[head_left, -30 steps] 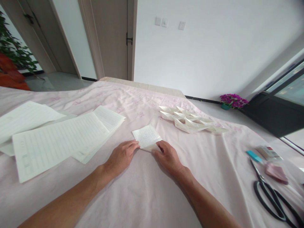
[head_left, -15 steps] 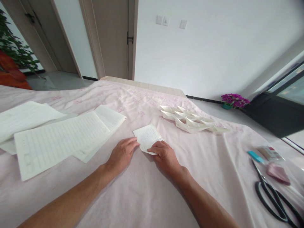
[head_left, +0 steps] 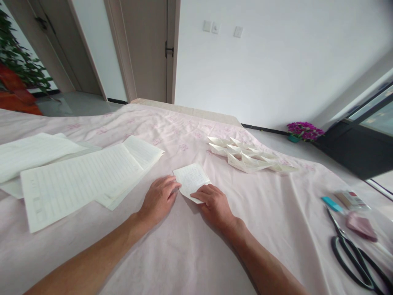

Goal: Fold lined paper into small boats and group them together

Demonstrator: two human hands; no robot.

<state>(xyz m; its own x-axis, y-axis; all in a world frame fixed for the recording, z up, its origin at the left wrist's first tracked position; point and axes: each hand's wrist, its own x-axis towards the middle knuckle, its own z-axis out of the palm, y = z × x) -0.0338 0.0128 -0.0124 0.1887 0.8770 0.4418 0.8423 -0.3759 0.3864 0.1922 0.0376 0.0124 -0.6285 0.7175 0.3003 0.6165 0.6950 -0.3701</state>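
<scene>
A small folded sheet of paper [head_left: 190,177] with faint writing lies on the pink bedsheet in front of me. My left hand [head_left: 161,194] is at its left edge, thumb and fingertips closed on the corner. At the lower right edge, my right hand [head_left: 213,205] pinches the paper, thumb on top and fingers curled partly underneath. To the upper right sit several folded paper boats [head_left: 245,155], grouped in rows. On the left, loose lined sheets [head_left: 80,182] overlap one another.
Black-handled scissors [head_left: 350,254] lie at the right, near a light blue strip [head_left: 332,203], a pink cloth-like piece [head_left: 361,226] and a small clear-wrapped packet [head_left: 352,200]. Beyond the bedsheet are a door [head_left: 147,49], a white wall and a pot of purple flowers [head_left: 304,131].
Both hands keep their places at the folded paper, with only a slight shift of the left fingers. The whole view has moved a little; nothing else differs visibly.
</scene>
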